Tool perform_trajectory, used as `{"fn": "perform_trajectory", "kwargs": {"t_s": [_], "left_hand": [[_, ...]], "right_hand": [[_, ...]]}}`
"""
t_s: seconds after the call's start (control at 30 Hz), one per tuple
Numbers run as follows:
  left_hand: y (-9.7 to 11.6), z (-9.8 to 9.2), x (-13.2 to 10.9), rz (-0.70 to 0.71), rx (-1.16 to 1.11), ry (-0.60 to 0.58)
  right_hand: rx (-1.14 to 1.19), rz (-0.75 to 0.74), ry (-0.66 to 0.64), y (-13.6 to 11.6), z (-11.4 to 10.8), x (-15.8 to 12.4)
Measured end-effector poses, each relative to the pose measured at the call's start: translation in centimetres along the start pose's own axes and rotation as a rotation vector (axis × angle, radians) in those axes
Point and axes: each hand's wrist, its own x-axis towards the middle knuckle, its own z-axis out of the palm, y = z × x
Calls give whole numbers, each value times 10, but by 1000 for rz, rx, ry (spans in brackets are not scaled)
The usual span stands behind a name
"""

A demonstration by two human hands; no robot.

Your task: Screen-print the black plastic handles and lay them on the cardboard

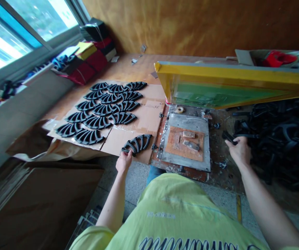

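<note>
Currently | left hand [124, 162] gripping black fan-shaped piece [136, 144] at cardboard [149, 116] edge | right hand [238, 151] gripping black part [229, 137] beside heap [282, 139]

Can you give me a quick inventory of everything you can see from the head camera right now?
black moulded arched pieces: about 14, black, in rows on the cardboard
cardboard sheets: at least 2, brown, on the wooden bench
hinged screen frame: 1, yellow with green mesh, raised above the bed
metal print bed: 1, grey with an orange pad, right of the cardboard
heap of black pieces: 1, black, right of the bed
red object: 1, red, in a box, far right
left hand: 1, on a black arched piece at the cardboard
right hand: 1, gripping a black piece at the heap
</note>
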Motion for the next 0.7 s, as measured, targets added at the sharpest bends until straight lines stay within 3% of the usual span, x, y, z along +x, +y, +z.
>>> {"fn": "perform_trajectory", "kwargs": {"t_s": [0.1,0.17,0.27,0.4,0.57,0.7], "left_hand": [[19,11,-27,209,112,166],[36,22,-42,348,180,183],[57,36,-50,316,246,167],[68,44,-41,233,262,143],[58,46,-19,243,256,155],[24,26,24,495,277,107]], "right_hand": [[230,-297,-50,-33,9,-27],[264,-484,-94,-57,22,-45],[146,-682,-116,-85,44,-64],[-2,-819,-58,-101,60,-71],[-92,-919,-29,-109,62,-68],[-89,-888,19,-109,63,-68]]}}
